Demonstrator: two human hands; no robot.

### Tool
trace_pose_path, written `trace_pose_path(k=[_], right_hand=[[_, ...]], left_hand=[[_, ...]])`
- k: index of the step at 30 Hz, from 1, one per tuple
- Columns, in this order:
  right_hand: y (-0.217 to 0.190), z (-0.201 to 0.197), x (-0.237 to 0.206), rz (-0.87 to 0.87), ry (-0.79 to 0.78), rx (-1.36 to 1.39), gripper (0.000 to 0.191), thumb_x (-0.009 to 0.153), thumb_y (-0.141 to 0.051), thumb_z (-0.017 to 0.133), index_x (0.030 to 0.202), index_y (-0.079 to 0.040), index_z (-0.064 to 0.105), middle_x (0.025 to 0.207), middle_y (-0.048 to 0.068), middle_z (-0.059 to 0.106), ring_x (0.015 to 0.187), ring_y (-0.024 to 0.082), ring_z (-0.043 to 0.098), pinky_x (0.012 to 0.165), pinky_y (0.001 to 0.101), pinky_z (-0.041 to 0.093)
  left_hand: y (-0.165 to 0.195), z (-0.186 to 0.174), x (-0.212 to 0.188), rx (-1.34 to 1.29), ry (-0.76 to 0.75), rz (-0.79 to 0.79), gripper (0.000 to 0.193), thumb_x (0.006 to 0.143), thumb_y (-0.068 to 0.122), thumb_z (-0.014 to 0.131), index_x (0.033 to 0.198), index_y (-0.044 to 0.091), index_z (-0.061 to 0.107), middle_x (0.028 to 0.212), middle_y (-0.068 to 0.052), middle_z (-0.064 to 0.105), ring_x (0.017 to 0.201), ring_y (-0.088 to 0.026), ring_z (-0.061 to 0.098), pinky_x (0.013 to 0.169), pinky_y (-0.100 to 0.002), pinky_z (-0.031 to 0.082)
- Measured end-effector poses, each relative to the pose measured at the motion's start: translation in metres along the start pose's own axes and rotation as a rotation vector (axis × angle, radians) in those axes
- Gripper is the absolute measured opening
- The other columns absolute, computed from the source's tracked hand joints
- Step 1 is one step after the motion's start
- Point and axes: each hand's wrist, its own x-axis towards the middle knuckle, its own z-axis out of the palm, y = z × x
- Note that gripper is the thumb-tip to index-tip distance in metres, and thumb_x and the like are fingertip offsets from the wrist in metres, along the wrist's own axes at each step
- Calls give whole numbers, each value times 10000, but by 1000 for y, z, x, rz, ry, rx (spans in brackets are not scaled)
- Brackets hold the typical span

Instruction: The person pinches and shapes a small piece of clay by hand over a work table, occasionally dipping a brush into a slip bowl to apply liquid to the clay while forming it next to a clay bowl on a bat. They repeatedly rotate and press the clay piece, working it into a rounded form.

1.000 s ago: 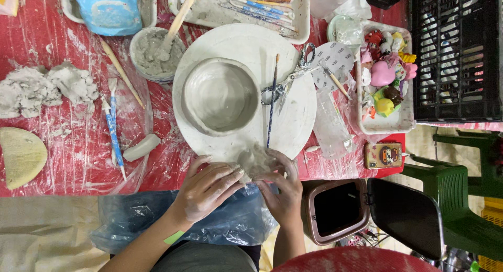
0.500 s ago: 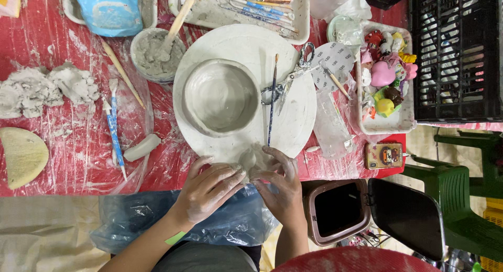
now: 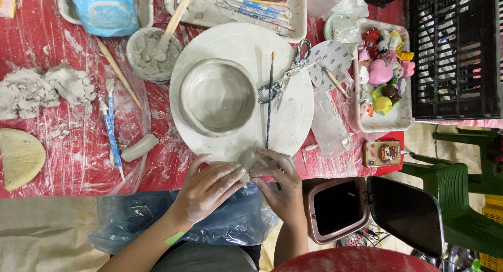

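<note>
Left hand (image 3: 207, 188): our fingers curl around the clay lump (image 3: 248, 159).
Right hand (image 3: 280, 185): pinching the same lump.
Beyond: clay bowl (image 3: 217, 96) on a white board (image 3: 293, 115), red table (image 3: 31, 36).

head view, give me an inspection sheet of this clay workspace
surface: red table under clear plastic film, smeared with clay
job's things: small clay lump pinched between both hands; grey clay bowl upright on a round white board
clutter: slip cup with wooden stick, thin brush, scissors, blue modelling tools, raw clay heaps, tray of small coloured figures, phone
grips: left hand and right hand both closed on the lump, fingers clay-coated
cables: nothing seen
surroundings: black crate, open bin, green chair
</note>
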Motion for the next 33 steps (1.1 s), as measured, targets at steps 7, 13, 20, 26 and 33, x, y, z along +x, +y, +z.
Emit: trace_pose_path(k=[7, 13, 20, 26, 33], right_hand=[[0, -3, -2, 13, 24, 57, 230, 765, -74, 842, 983, -75, 768, 1326, 110, 676, 1186, 268, 656, 975, 368, 545], [3, -2, -5, 35, 40, 32, 218, 765, -63, 837, 973, -60, 772, 1324, 114, 683, 1133, 258, 675, 957, 363, 545], [6, -5, -6, 16, 58, 47, 265, 817, 1, 777, 1071, -47, 721, 1313, 131, 694, 1200, 311, 680, 978, 374, 543], [-1, -4, -2, 11, 61, 25, 372, 853, 24, 759, 1202, -55, 658, 1340, 143, 693, 1241, 316, 686, 1010, 383, 549], [-11, -8, 14, -95, -129, 18, 624, 825, -27, 786, 1397, -20, 535, 1487, 187, 553, 1381, 364, 517, 1127, 476, 433]], left_hand=[[1, -1, 2, 10, -20, -15, 416, 849, 206, 852, 1224, 134, 686, 1118, 11, 698, 1021, -136, 690, 1074, -433, 410], [1, -1, 2, 19, -8, -14, 395, 857, 218, 852, 1211, 136, 697, 1122, 20, 701, 1021, -129, 689, 1089, -433, 395], [0, 0, -1, 6, -23, -1, 582, 832, 243, 868, 1339, 125, 608, 1173, 2, 710, 1066, -144, 690, 1114, -446, 389], [1, 6, -5, -29, 60, -46, 816, 811, 275, 898, 1431, 0, 445, 1289, -176, 662, 1170, -294, 662, 1055, -426, 467], [-5, 5, -1, -253, 107, -212, 745, 845, 70, 866, 1458, 51, 443, 1294, -93, 675, 1142, -231, 703, 966, -348, 590]])
